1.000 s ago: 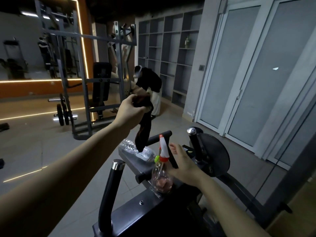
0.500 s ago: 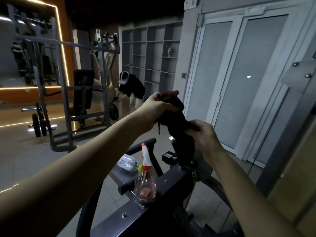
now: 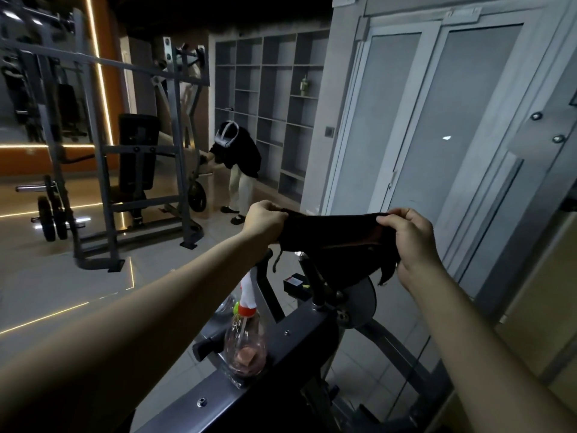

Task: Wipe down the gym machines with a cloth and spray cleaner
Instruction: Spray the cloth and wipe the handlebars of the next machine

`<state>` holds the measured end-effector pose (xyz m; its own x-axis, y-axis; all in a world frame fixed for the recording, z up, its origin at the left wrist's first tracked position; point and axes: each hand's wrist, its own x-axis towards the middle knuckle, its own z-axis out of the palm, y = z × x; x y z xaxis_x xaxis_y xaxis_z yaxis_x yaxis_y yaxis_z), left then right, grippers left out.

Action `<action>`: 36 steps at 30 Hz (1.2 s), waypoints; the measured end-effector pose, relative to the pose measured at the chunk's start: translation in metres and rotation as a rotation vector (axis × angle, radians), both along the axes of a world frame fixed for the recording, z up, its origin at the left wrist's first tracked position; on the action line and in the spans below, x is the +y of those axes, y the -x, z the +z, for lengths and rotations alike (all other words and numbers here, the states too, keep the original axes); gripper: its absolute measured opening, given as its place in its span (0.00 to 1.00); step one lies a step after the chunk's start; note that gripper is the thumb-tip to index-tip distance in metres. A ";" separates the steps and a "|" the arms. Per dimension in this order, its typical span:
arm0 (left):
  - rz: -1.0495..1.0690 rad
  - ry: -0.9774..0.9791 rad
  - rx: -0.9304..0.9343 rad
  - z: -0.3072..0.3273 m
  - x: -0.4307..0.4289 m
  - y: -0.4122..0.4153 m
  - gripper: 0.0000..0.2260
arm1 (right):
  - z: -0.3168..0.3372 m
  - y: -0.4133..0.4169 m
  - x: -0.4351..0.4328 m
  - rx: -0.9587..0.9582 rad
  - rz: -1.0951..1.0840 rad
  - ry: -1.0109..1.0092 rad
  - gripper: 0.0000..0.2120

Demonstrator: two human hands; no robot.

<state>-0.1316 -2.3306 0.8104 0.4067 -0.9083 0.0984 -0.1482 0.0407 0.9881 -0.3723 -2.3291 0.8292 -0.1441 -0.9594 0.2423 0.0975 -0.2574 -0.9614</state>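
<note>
Left forearm (image 3: 175, 310) covers part of the spray bottle (image 3: 245, 354) nozzle, the cloth (image 3: 337, 245) hides the machine (image 3: 299, 332) handle tops, the bottom edge cuts the machine base, and the shelf (image 3: 262, 104) object (image 3: 304, 85) is too small to identify.

A dark cloth (image 3: 335, 237) hung stretched above the gym machine (image 3: 299, 335); a clear, red-capped spray bottle (image 3: 246, 342) stood upright on it.

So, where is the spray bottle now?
In the head view, the spray bottle stands low at centre on the dark machine frame, below the left hand that grips the cloth.
</note>
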 end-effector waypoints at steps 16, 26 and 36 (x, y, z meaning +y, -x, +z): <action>0.132 0.263 0.182 0.004 -0.041 0.006 0.03 | -0.013 -0.016 -0.047 0.222 0.016 0.146 0.03; 0.148 0.212 0.302 0.009 -0.030 -0.008 0.04 | -0.014 -0.016 -0.050 0.039 0.159 0.187 0.06; 0.058 -0.267 -0.068 -0.060 -0.058 0.077 0.22 | -0.036 -0.045 -0.079 0.169 0.241 0.054 0.09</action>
<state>-0.2091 -2.3882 0.7508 0.4595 -0.8810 -0.1125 -0.2089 -0.2303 0.9504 -0.3270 -2.4084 0.7928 0.1329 -0.9463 0.2948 0.0019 -0.2972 -0.9548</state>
